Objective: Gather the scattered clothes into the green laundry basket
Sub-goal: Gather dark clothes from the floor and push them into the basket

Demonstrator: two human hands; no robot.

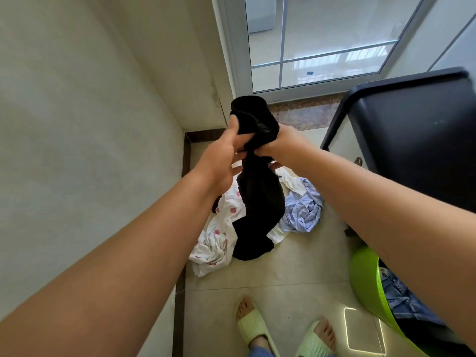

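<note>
Both my hands hold a black garment (260, 194) up in front of me; it hangs down over the pile on the floor. My left hand (221, 155) pinches its bunched top with thumb and fingers, and my right hand (280, 143) grips it from the other side. Below lie a white garment with pink spots (219, 240) and a light blue shirt (304, 210) on the tiled floor. The green laundry basket (365, 279) stands at the lower right, partly hidden by my right arm, with denim (401, 300) inside.
A dark cabinet (417, 140) stands to the right, just above the basket. A wall runs along the left, and a glass door (322, 47) is straight ahead. My feet in pale green slippers (252, 328) are on the tiles at the bottom.
</note>
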